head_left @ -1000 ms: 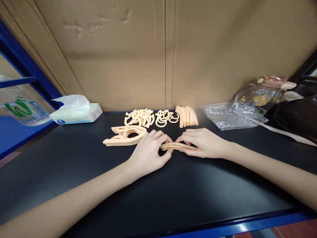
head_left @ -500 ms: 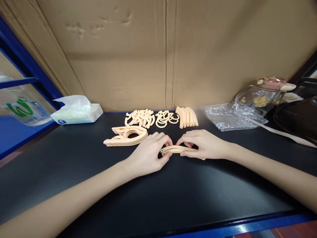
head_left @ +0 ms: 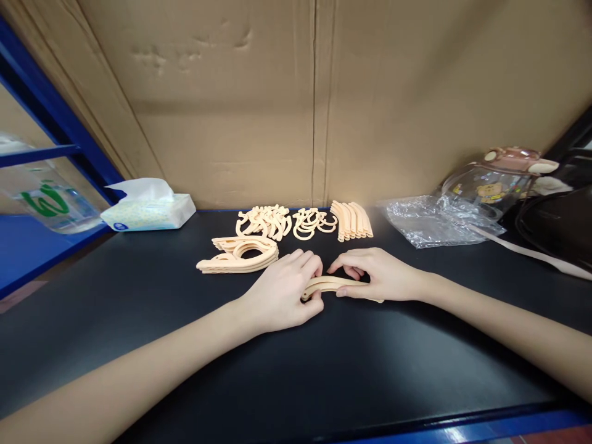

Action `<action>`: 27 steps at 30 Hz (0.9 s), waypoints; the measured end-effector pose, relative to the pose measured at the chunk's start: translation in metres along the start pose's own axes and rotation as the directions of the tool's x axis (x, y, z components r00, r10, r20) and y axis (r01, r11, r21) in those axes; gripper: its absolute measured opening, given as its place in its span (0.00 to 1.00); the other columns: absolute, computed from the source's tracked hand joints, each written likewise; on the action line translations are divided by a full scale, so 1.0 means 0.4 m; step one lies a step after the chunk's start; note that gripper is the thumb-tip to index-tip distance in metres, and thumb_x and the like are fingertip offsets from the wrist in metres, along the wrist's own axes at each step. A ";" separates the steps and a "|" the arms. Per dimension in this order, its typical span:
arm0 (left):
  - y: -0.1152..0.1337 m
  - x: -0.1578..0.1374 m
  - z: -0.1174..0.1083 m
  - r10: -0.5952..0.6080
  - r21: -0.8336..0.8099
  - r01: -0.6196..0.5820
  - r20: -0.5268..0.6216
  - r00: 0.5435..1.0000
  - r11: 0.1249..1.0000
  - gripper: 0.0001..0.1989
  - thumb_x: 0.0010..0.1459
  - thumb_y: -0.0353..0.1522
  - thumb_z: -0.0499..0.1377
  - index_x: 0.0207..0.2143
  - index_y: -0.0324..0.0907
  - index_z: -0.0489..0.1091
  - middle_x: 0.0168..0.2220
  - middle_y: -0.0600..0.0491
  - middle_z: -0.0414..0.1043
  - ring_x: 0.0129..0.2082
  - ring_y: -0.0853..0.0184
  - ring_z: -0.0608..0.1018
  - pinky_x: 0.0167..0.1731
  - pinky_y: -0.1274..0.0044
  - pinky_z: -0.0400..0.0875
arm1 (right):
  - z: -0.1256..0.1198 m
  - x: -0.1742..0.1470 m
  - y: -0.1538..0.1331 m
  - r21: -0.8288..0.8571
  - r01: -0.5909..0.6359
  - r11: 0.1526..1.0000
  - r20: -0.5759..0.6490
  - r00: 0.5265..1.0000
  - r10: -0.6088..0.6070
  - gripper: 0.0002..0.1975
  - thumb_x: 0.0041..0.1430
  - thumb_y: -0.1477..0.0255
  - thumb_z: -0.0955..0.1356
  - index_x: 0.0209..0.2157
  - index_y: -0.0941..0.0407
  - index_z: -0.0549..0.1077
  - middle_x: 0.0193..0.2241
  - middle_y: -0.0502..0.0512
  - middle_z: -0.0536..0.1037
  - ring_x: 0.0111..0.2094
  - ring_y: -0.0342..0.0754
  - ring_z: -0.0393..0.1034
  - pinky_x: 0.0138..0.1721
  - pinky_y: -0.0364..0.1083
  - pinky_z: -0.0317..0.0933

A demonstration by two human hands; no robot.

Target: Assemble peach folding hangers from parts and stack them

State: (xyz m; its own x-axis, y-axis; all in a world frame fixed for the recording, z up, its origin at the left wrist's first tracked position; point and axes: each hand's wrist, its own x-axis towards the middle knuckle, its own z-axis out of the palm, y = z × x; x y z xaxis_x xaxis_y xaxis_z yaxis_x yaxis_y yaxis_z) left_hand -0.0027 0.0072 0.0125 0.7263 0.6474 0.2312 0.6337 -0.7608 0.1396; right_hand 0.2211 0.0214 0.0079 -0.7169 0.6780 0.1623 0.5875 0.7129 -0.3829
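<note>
- Black tabletop (head_left: 296,376), one, lies under and all round the grip; it would make a good backing, so the parts are probably best worked low against it.
- Two hands and forearms. The left hand (head_left: 287,290) has fingers and thumb pinched about the left end of the curved pair. The right hand (head_left: 388,274) lies over the other end, thumb against the near side and index finger lifted off; whether its remaining fingers close on anything I cannot tell. A light, even pinch with the left, and the right thumb steadying, should stop the strips from twisting.
- Clear plastic bag (head_left: 420,225), one, beyond the grip and to its right.
- Tissue packet (head_left: 157,213), one, well to the left of the grip and farther back.
- Stack of pieces (head_left: 231,265), one, just beyond the left hand; several layers, too closely pressed to count.
- Curved pair (head_left: 330,283), apparently two strips side by side, within the grip, spanning the gap between the hands; aligning their ends before pressing seems wise.
- Heap of pieces (head_left: 272,221), beyond the left hand; many, overlapping, not countable.
- Row of bars (head_left: 351,221), straight beyond the right hand; about six.
- Small hooks (head_left: 311,221), beyond the gap between the hands; perhaps five or six, tangled.
</note>
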 end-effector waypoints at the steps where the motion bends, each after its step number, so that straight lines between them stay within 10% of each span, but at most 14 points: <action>1: -0.001 0.000 0.000 0.002 -0.002 -0.002 0.002 1.000 1.000 0.05 0.51 0.31 0.52 0.33 0.42 0.60 0.32 0.53 0.63 0.33 0.64 0.67 0.30 0.74 0.60 | 0.000 0.000 0.001 0.001 0.001 1.000 -0.001 1.000 -0.001 0.19 0.57 0.55 0.66 0.42 0.55 0.71 0.23 0.45 0.65 0.25 0.40 0.61 0.28 0.41 0.52; 27: -0.003 0.001 -0.006 0.062 -0.002 -0.063 0.082 0.995 0.998 0.05 0.57 0.33 0.52 0.33 0.42 0.58 0.33 0.55 0.62 0.32 0.66 0.67 0.29 0.74 0.60 | 0.003 0.007 -0.002 0.042 0.005 0.999 -0.044 0.999 -0.004 0.16 0.66 0.63 0.58 0.42 0.56 0.72 0.32 0.52 0.75 0.32 0.43 0.67 0.34 0.42 0.56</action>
State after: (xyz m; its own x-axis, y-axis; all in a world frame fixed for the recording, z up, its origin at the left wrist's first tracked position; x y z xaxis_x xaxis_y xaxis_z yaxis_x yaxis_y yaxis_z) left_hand -0.0041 0.0083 0.0148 0.7838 0.6001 0.1597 0.5866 -0.7999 0.1266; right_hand 0.2182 0.0224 0.0074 -0.7017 0.6827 0.2039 0.5672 0.7084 -0.4201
